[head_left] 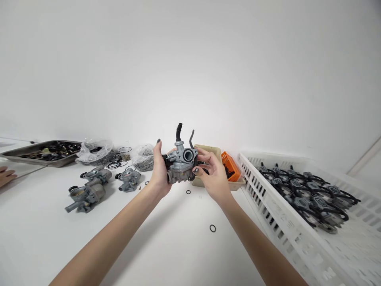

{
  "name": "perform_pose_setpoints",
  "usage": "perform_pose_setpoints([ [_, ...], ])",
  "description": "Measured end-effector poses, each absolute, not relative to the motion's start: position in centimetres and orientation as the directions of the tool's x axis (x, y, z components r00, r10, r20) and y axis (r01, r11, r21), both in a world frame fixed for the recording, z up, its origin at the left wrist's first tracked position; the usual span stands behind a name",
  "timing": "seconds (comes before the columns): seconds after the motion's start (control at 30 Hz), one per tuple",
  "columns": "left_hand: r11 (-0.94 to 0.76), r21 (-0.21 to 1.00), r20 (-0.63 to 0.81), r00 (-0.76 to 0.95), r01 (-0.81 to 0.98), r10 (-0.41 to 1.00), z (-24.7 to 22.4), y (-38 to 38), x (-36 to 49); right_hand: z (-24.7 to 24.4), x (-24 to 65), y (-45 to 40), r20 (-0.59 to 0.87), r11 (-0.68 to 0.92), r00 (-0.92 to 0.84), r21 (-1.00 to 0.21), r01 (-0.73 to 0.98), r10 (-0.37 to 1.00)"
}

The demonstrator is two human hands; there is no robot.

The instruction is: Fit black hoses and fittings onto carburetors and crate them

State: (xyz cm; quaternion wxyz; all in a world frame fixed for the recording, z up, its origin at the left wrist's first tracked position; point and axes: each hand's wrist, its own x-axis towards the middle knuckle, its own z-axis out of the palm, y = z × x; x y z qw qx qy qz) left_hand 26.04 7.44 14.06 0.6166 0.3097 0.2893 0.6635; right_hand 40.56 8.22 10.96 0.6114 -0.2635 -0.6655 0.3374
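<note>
A grey metal carburetor with a black rubber cap on top and a thin dark hose is held up above the white table. My left hand grips its left side, thumb pointing up. My right hand has its thumb and fingers closed on the right side of the same part. Two small black rings lie on the table beneath, one ring just under the carburetor and another ring nearer the front.
Several carburetors stand at left. Behind them are a metal tray, plastic bags and black rings. A beige bin and orange basket stand behind my right hand. A white crate holds several carburetors. Another person's hand shows far left.
</note>
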Motion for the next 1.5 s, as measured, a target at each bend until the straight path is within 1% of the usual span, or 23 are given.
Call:
perform_pose_setpoints([
  [0.27,-0.003,0.805,0.047,0.06,-0.594,0.997,14.3,7.0,26.3,11.4,40.6,8.2,0.539,0.502,-0.192,-0.839,-0.211,0.82],
  [0.37,0.023,0.798,0.023,0.068,-0.602,0.997,14.4,6.9,26.3,11.4,40.6,8.2,0.567,0.529,-0.201,-0.821,-0.214,0.799],
  [0.53,0.078,0.763,-0.066,0.042,-0.642,0.997,14.4,7.0,26.3,11.5,40.8,8.0,0.565,0.514,-0.318,-0.825,-0.234,0.762],
  [0.7,0.168,0.744,-0.124,0.113,-0.647,0.986,14.2,7.0,26.3,11.8,41.4,7.7,0.549,0.498,-0.392,-0.836,-0.232,0.739],
  [0.8,0.195,0.744,-0.141,0.135,-0.639,0.981,14.2,6.8,26.3,11.9,41.9,7.7,0.549,0.5,-0.443,-0.834,-0.235,0.708],
  [1.03,0.309,0.748,-0.231,0.207,-0.588,0.951,14.1,6.4,26.6,12.4,42.6,7.4,0.536,0.522,-0.521,-0.831,-0.19,0.664],
  [1.2,0.336,0.734,-0.193,0.293,-0.591,0.936,13.8,6.4,26.6,12.8,42.8,7.2,0.535,0.513,-0.577,-0.83,-0.221,0.617],
  [1.37,0.389,0.728,-0.178,0.392,-0.565,0.902,14.1,6.2,26.5,12.6,42.6,7.5,0.554,0.502,-0.585,-0.822,-0.27,0.592],
  [1.5,0.366,0.71,-0.098,0.43,-0.602,0.898,14.1,6.3,26.4,12.4,42.6,7.8,0.579,0.517,-0.582,-0.804,-0.293,0.57],
])
